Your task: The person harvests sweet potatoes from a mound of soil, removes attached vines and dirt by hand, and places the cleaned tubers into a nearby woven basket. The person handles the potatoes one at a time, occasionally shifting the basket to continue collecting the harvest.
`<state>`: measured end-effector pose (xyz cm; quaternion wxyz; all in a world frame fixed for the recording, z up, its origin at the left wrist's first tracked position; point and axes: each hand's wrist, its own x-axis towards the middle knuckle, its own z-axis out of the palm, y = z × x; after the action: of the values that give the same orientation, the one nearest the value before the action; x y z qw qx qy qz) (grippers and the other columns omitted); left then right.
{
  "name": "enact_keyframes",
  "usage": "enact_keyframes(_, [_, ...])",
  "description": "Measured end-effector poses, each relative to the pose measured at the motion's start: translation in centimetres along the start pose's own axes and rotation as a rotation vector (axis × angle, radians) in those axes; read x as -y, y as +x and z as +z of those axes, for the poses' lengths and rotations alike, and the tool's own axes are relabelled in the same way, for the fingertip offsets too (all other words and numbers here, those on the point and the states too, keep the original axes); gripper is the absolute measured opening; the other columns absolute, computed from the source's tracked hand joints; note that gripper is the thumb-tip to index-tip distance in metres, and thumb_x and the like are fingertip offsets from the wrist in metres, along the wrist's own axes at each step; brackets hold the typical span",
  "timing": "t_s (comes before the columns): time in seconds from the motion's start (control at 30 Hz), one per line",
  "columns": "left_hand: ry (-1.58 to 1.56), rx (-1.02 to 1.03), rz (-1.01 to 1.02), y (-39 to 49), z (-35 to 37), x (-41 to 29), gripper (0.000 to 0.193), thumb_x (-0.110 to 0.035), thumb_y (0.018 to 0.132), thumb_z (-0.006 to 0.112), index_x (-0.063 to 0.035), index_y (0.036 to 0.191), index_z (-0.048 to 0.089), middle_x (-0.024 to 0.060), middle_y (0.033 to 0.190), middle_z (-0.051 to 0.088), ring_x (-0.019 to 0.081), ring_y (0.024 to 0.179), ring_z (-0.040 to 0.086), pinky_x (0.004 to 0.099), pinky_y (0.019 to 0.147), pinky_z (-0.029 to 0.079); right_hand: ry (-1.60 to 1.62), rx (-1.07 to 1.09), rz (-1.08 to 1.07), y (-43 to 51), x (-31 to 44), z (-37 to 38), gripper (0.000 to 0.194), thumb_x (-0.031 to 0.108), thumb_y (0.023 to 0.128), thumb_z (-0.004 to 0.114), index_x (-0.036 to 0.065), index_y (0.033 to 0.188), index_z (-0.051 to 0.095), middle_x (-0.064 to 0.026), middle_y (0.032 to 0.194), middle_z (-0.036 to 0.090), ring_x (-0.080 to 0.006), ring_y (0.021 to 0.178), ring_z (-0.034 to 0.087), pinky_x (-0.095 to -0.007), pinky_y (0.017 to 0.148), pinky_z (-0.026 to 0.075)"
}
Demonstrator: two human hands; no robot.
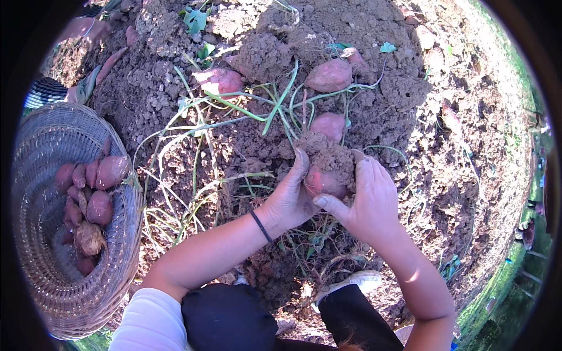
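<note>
Between both hands is a red-skinned sweet potato (326,182) with a thick clod of soil (331,153) stuck to its top. My left hand (292,193) cups it from the left, thumb along its side. On the other side my right hand (369,193) grips it, with the thumb across its lower front. Just beyond sits another sweet potato (328,125), partly hidden by the clod. Farther off, two more sweet potatoes lie on the soil, one at the right (329,75) and one at the left (219,82). Cut green vines (246,116) spread around them.
A large woven basket (39,131) stands at the left, holding several sweet potatoes (100,207). Past its far rim, another person's hand (85,30) and striped sleeve (46,93) show. My white shoe (364,281) rests on the soil below. Grass (496,281) borders the right side.
</note>
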<state>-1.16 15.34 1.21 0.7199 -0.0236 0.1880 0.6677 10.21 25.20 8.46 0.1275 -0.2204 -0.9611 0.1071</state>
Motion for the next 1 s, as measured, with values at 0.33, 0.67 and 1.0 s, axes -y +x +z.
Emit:
enact_keyframes(0.33, [0.284, -0.042, -0.005, -1.4, -3.3, -1.5, 0.064, -0.054, 0.095, 0.047, -0.0077, 0.137, 0.04, 0.0086, 0.133, 0.051, 0.0196, 0.121, 0.051, 0.0383, 0.103, 0.043, 0.383, 0.034, 0.246, -0.2, 0.1, 4.0, 0.045, 0.037, 0.089, 0.063, -0.004, 0.106, 0.056, -0.0243, 0.076, 0.064, -0.0387, 0.071, 0.065, -0.0419, 0.057, 0.052])
enact_keyframes(0.67, [0.347, 0.021, 0.034, -1.5, -3.3, -1.3, 0.091, -0.037, 0.074, 0.082, -0.0047, 0.141, 0.03, 0.0073, 0.126, 0.051, 0.0188, 0.116, 0.052, 0.0366, 0.101, 0.042, 0.453, -0.043, 0.568, 1.8, -0.7, 0.9, 0.027, 0.023, 0.093, 0.059, 0.003, 0.11, 0.06, -0.0151, 0.077, 0.067, -0.0357, 0.068, 0.065, -0.0455, 0.066, 0.053])
enact_keyframes(1.0, [0.158, 0.076, 0.011, -2.1, -3.1, -0.9, 0.091, -0.039, 0.073, 0.08, -0.006, 0.142, 0.029, 0.0104, 0.131, 0.048, 0.0237, 0.123, 0.049, 0.0414, 0.106, 0.04, 0.09, -0.122, 0.265, -1.0, -5.2, 5.8, 0.019, 0.02, 0.093, 0.058, 0.002, 0.1, 0.057, -0.0115, 0.072, 0.066, -0.0287, 0.063, 0.065, -0.0383, 0.057, 0.051])
